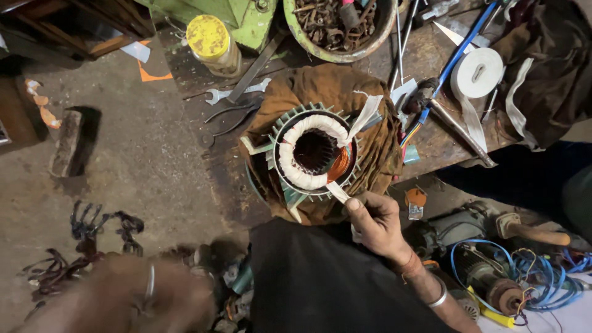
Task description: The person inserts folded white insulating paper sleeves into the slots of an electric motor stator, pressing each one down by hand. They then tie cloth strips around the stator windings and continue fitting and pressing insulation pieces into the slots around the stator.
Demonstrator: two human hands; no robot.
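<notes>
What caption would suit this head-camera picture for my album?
Right hand pulls white tape at a motor stator on brown cloth; blurred left hand low.

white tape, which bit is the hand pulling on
The strip at the motor stator's near edge, pinched by the right hand; the roll lies apart, on the bench.

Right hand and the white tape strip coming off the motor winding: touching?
Touching. The head view shows the right hand pinching the end of the white tape strip between thumb and fingers, beside the motor winding.
</notes>
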